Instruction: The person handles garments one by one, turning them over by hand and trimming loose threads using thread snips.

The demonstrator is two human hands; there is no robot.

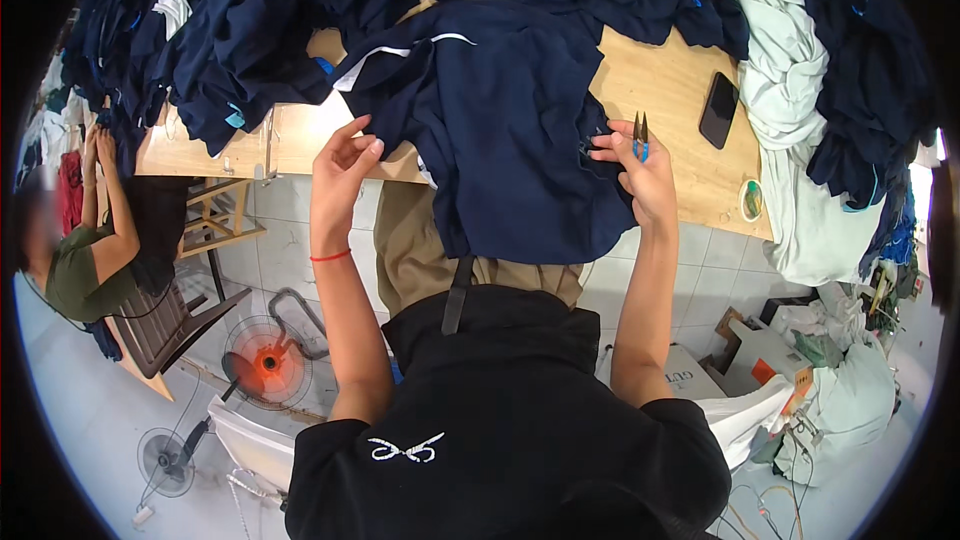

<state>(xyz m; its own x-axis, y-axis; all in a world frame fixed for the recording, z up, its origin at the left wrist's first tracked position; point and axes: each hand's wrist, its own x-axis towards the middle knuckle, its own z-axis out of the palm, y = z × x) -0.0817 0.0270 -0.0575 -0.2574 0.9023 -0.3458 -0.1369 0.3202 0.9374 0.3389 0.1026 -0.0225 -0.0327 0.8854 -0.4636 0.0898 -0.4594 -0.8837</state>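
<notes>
- A navy garment [505, 130] lay spread over the near edge of the bench [665, 90], its lower part hanging toward the person's lap.
- The right hand [640, 168] pinched the garment's right edge, its fingers also closed around small thread snips [640, 133] with blades pointing up.
- The left hand [343, 162] touched the cloth's left edge, fingers loosely curled, gripping nothing firmly.
- Judging by the heaps of navy garments [260, 30] behind, much work seemed left; finished pieces could not be told apart.
- A dark phone [719, 109] and a small round tin [752, 200] lay on the bench.
- Pale green cloth [790, 70] draped at right.
- Below lay a tiled floor with two fans [268, 365]; another person [85, 240] sat at left.
</notes>
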